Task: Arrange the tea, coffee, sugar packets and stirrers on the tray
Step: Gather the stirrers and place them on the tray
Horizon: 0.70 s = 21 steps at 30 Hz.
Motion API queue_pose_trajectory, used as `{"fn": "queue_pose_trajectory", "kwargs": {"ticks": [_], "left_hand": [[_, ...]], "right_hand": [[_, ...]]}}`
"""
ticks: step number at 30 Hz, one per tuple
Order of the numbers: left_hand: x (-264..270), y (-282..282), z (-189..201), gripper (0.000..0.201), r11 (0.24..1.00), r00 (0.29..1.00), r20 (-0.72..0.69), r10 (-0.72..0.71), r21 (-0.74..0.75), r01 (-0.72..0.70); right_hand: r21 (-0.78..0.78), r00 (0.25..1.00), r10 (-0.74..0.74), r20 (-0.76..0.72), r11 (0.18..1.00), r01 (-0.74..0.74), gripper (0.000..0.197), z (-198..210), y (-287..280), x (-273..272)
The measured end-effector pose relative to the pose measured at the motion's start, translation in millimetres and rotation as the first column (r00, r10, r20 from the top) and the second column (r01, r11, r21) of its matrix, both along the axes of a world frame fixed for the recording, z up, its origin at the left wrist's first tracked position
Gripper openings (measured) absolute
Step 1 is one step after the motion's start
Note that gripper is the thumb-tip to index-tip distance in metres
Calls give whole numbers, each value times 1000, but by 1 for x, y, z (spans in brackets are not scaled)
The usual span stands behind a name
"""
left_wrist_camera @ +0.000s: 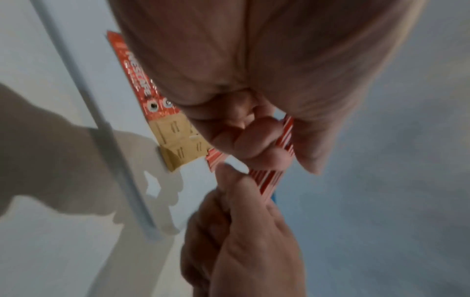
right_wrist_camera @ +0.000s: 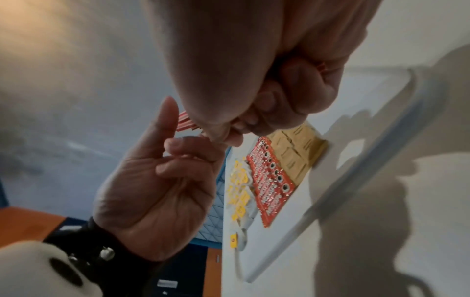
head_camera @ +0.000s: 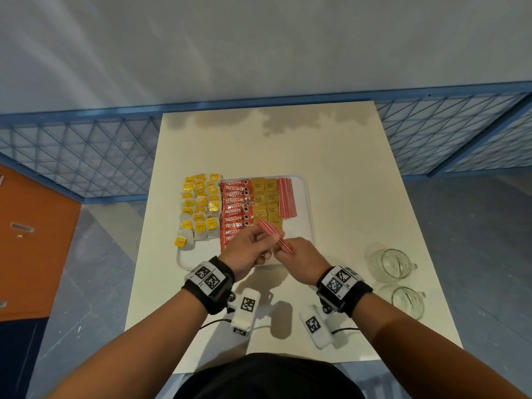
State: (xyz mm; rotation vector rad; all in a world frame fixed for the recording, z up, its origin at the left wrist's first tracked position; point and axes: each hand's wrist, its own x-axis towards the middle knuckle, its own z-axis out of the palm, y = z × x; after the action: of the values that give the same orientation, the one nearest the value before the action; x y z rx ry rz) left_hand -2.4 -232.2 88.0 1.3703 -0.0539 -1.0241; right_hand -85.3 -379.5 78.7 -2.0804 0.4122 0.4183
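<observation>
Both hands hold a bundle of red-and-white striped stirrers (head_camera: pixel 275 236) just above the front of the white tray (head_camera: pixel 309 214). My left hand (head_camera: pixel 247 249) pinches the bundle's far part, fingers curled against the stirrers (left_wrist_camera: pixel 287 136). My right hand (head_camera: pixel 299 254) grips the near end, fingers closed round it (right_wrist_camera: pixel 279 90). On the tray, from left to right, lie yellow-tagged tea bags (head_camera: pixel 200 205), red coffee sachets (head_camera: pixel 236 208), brown sugar packets (head_camera: pixel 266 200) and a row of stirrers (head_camera: pixel 286 197).
Two glass cups (head_camera: pixel 388 262) (head_camera: pixel 408 300) stand on the white table to the right of the tray. A strip of the tray lies bare right of the laid stirrers. A blue mesh fence (head_camera: pixel 446 133) runs behind the table.
</observation>
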Motion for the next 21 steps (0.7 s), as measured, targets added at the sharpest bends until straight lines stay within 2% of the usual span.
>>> {"fn": "queue_pose_trajectory", "kwargs": {"ticks": [3, 6, 10, 15, 18, 21], "left_hand": [[1, -5, 1, 21, 997, 999, 3, 45, -66, -44], [5, -5, 7, 27, 997, 1000, 25, 7, -81, -5], [15, 1, 16, 30, 998, 996, 84, -15, -57, 20], [27, 8, 20, 30, 996, 994, 111, -16, -82, 26], [24, 7, 17, 25, 991, 988, 141, -68, -103, 83], [22, 5, 15, 21, 995, 994, 103, -36, -93, 46]], "right_hand": [[94, 1000, -1, 23, 996, -1, 27, 7, 5, 6], [189, 1000, 1, 22, 982, -5, 31, 16, 6, 9], [281, 994, 39, -106, 960, -8, 20, 16, 1, 5], [177, 959, 160, -233, 977, -120, 32, 13, -3, 1], [103, 950, 166, -266, 984, -143, 32, 12, -2, 4], [98, 951, 142, -274, 988, -120, 29, 12, 1, 6]]}}
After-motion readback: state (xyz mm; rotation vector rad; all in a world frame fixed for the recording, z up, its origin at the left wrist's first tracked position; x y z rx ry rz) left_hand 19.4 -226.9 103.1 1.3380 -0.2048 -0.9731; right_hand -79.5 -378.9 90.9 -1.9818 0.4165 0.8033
